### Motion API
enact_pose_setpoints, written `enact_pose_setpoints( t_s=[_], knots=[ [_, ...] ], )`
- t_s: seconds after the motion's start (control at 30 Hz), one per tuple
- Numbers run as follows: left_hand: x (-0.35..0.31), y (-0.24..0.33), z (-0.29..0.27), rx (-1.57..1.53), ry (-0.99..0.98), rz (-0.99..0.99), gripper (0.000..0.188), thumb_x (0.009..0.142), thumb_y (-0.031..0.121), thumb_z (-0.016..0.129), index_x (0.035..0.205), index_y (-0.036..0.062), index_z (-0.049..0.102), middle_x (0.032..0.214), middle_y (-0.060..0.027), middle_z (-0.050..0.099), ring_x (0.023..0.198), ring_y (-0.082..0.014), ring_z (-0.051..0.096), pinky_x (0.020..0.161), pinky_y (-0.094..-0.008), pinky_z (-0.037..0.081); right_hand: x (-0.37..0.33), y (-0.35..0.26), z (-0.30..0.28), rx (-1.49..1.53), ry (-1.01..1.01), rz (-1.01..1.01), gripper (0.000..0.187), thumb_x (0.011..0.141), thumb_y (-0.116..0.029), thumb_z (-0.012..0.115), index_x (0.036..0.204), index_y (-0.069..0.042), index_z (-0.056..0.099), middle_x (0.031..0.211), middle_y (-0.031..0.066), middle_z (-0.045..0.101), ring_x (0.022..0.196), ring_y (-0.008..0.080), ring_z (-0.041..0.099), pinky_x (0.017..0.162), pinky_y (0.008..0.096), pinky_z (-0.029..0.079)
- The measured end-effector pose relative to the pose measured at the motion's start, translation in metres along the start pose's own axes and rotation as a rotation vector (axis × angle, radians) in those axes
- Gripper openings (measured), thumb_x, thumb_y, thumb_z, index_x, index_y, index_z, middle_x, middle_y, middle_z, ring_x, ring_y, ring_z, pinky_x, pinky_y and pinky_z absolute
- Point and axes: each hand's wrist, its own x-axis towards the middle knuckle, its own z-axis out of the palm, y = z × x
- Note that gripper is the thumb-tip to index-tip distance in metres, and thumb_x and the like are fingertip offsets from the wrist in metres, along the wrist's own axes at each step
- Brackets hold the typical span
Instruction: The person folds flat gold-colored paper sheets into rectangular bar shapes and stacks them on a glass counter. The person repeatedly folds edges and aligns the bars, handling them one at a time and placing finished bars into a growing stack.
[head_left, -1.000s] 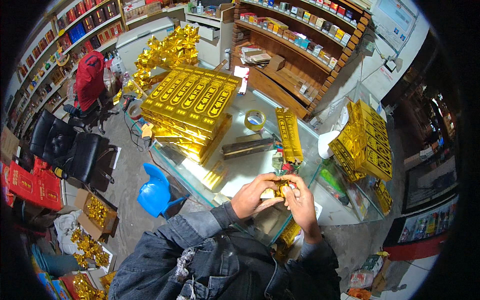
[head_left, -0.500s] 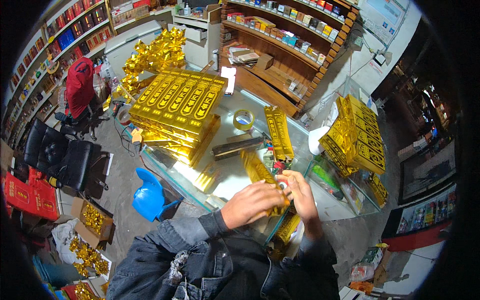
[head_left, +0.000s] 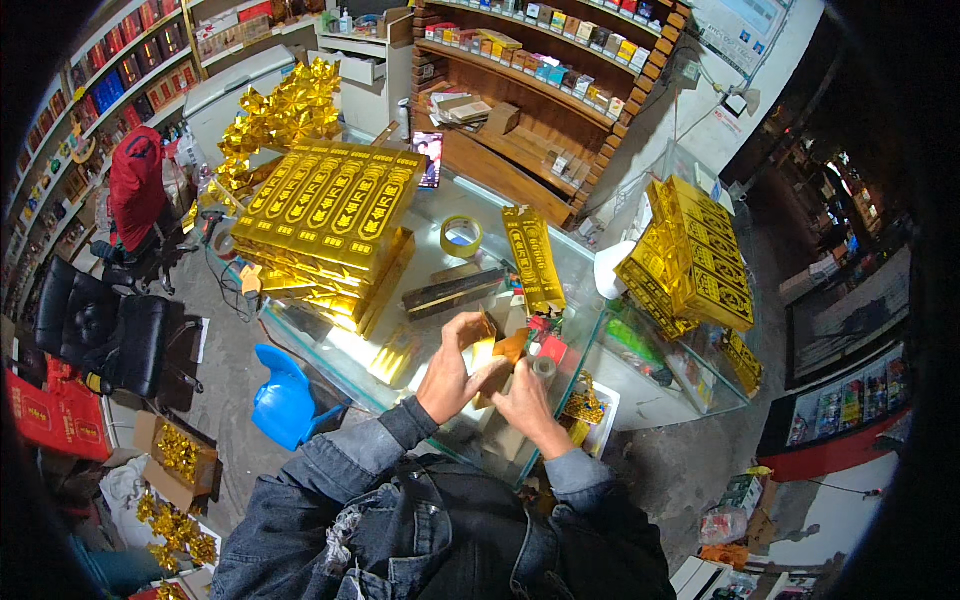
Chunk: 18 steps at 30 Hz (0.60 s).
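Note:
Over the near edge of the glass counter, my left hand and my right hand are closed on a folded piece of gold foil paper. Its plain orange-brown face shows, and my fingers hide part of it. Just beside my right hand is a small roll of clear tape. Beyond my hands lie a long dark block, a yellow tape roll and flat printed gold strips. A tall stack of printed gold paper boxes stands at the far left of the counter.
More gold boxes are piled on the counter's right arm. A phone stands behind the big stack. To the left are a blue plastic chair and a black office chair. A wooden shelf holds small packs.
The long gold strip that was blurred in my hands is now folded, with its plain side showing. My left hand has turned upright and my right hand has moved in. The view has shifted slightly.

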Motion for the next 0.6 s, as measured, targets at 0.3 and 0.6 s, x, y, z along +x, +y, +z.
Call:
enact_pose_setpoints(
  t_s=[0.3, 0.6],
  knots=[
    [-0.01, 0.002, -0.006, 0.248, -0.129, 0.15, 0.037, 0.089, 0.021, 0.072, 0.123, 0.011, 0.06, 0.127, -0.0198, 0.053, 0.109, -0.0385, 0.061, 0.087, -0.0421, 0.054, -0.02, -0.017, -0.041, -0.075, 0.535, -0.572, 0.054, 0.084, -0.004, 0.069, 0.134, -0.002, 0.048, 0.128, 0.0206, 0.052, 0.108, 0.0297, 0.059, 0.09, 0.0402, 0.051],
    [-0.011, 0.016, -0.005, 0.06, -0.041, 0.197, 0.033, 0.084, 0.017, 0.075, 0.114, 0.0076, 0.064, 0.13, -0.0156, 0.059, 0.116, -0.034, 0.06, 0.095, -0.0407, 0.05, -0.02, -0.042, -0.055, -0.175, 0.405, -0.55, 0.032, 0.077, -0.001, 0.068, 0.109, -0.007, 0.069, 0.127, 0.0144, 0.057, 0.102, 0.0316, 0.061, 0.087, 0.041, 0.052]
  ],
)
